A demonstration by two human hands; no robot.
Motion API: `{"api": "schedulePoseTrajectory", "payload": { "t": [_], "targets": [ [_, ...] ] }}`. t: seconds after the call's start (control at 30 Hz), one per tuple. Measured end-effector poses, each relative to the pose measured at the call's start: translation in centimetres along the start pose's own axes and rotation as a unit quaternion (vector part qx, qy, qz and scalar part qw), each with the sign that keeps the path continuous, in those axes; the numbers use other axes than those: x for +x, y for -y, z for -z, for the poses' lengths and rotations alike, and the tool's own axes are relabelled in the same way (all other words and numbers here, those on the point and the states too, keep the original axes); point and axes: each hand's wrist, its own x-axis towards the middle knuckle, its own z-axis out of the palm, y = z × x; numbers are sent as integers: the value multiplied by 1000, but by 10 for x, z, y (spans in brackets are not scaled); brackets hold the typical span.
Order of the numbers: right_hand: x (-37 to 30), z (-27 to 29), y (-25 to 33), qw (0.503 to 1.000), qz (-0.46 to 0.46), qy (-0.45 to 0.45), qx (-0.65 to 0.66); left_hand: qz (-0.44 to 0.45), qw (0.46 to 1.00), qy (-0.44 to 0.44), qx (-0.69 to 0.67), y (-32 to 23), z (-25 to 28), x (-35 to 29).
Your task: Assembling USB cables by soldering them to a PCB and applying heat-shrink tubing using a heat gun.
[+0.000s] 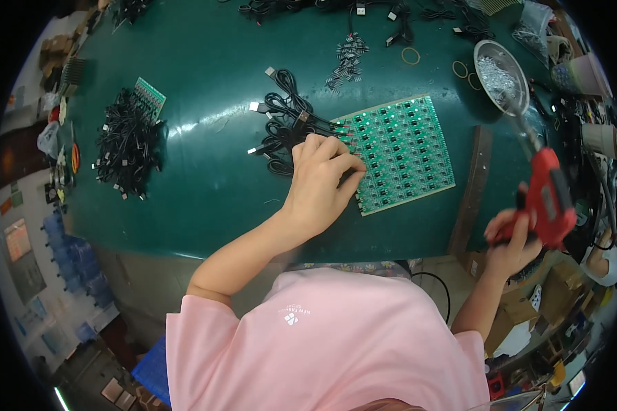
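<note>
Worktop (206, 192) passage: open between left cable pile (127, 144) and central cables (281, 106). Obstructions to the right: circuit board (406, 154), brown bar (470, 192), bowl (500, 77).

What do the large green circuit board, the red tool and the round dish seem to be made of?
Large green circuit board: probably resin laminate with green coating, gloss unclear; it looks thin, flat and straight-edged. Red tool: likely moulded plastic, from its even colour; blur leaves the finish unsure. Round dish: apparently satin grey metal, judging by its pale sheen.
</note>
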Motion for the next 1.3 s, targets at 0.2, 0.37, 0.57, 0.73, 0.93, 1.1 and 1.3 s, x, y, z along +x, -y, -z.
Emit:
{"api": "schedulePoseTrajectory", "payload": {
  "t": [0.2,0.37,0.57,0.73,0.93,1.1,1.3],
  "targets": [
    [-92,11,-7,973,-166,143,76,15,1000,0,-14,1,1,3],
    [-104,10,-8,945,-261,181,84,20,1000,5,-16,0,1,4],
    [-101,13,-8,925,-289,228,90,30,999,6,-23,0,-1,4],
    [-102,10,-10,926,-289,223,94,30,999,1,-24,0,-1,4],
    [-102,9,-9,930,-282,220,85,33,999,-3,-22,0,-3,5],
    [-96,10,2,940,-262,207,71,38,999,1,-22,1,-2,7],
    [-73,-3,14,978,-126,167,22,30,999,-6,-17,-1,1,6]
  ]
}}
